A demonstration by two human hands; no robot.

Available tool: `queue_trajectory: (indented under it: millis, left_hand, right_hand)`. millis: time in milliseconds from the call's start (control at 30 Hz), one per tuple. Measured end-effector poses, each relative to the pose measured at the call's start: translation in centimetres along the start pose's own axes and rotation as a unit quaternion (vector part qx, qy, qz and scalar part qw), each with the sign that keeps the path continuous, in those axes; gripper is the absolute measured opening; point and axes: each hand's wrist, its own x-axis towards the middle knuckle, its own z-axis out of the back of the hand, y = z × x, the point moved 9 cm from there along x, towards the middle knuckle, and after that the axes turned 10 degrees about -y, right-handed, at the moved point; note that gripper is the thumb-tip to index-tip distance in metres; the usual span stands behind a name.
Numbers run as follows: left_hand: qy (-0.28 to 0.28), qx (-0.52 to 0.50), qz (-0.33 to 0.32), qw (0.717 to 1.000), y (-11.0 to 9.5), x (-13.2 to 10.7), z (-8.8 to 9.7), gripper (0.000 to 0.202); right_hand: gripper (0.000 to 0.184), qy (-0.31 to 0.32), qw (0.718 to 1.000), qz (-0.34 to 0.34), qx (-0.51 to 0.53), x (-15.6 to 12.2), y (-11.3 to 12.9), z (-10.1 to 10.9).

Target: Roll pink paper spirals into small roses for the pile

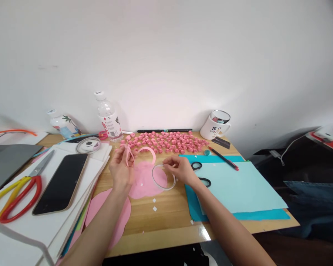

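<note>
My left hand (121, 170) is closed, its fingertips pinching a narrow folded pink paper strip (128, 154). My right hand (181, 170) grips the upper right rim of a clear ring-shaped tape roll (168, 189), held upright over the table. Beneath the ring lies a pink paper sheet (141, 188) with rounded edges. A curved pink paper strip (150, 149) is behind it, between my hands. Under my left forearm is another round pink paper sheet (97, 210), partly hidden. Many small pink rolled paper flowers (166, 142) are spread beyond both hands.
On the left, a phone (61, 184) and red-yellow scissors (22, 192) rest on stacked paper. A plastic bottle (108, 120) and a mug (215, 125) stand by the wall. Light blue paper (241, 188), black-handled scissors (204, 181) and a pen (224, 159) lie right.
</note>
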Motion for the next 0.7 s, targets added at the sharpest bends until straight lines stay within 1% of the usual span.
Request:
queue_trajectory:
  millis: [67,133,200,233,333,367,400,433,467,533,600,633,700]
  left_hand:
    - [0.004,-0.006,0.018,1.000,0.1,-0.1,-0.1,0.024]
    - [0.005,-0.004,0.038,0.999,0.4,-0.4,-0.2,0.026]
    - [0.008,0.004,0.049,0.999,0.8,-0.8,-0.3,0.027]
    - [0.007,0.011,0.050,0.999,1.0,-1.1,-0.3,0.028]
    - [0.010,0.072,0.031,0.997,1.4,-1.9,-0.4,0.029]
    - [0.018,0.104,0.017,0.994,1.4,-2.2,-0.5,0.030]
    - [0.027,0.137,0.006,0.990,1.5,-2.4,-0.6,0.032]
    - [0.041,0.169,-0.003,0.985,1.5,-2.6,-0.7,0.035]
    - [0.059,0.197,-0.011,0.979,1.6,-2.8,-0.9,0.037]
    - [0.105,0.247,-0.027,0.963,1.7,-3.1,-1.5,0.038]
    - [0.153,0.286,-0.051,0.945,1.7,-3.5,-2.1,0.036]
    - [0.176,0.301,-0.062,0.935,1.7,-3.7,-2.4,0.036]
    - [0.218,0.315,-0.078,0.921,1.7,-4.2,-3.0,0.037]
  right_hand:
    - [0.013,0.052,0.999,0.008,-0.006,-0.5,0.4,-1.1]
    - [0.014,0.076,0.997,0.016,0.002,-0.9,0.9,-1.6]
    - [0.019,0.092,0.995,0.032,0.033,-1.3,1.7,-2.0]
    - [0.028,0.098,0.993,0.043,0.052,-1.5,2.1,-2.1]
    - [0.068,0.099,0.987,0.059,0.116,-1.9,3.0,-2.3]
    - [0.078,0.095,0.984,0.057,0.139,-2.0,3.1,-2.4]
    - [0.083,0.093,0.981,0.052,0.163,-2.0,3.1,-2.5]
    - [0.082,0.091,0.977,0.045,0.187,-1.9,3.1,-2.6]
    - [0.076,0.090,0.973,0.039,0.207,-1.9,3.0,-2.7]
    - [0.057,0.092,0.964,0.019,0.249,-1.6,2.8,-2.8]
    - [0.041,0.098,0.952,-0.017,0.289,-1.4,2.3,-2.9]
    - [0.037,0.098,0.948,-0.036,0.301,-1.4,2.1,-3.0]
    - [0.035,0.079,0.949,-0.055,0.300,-1.2,1.7,-2.7]
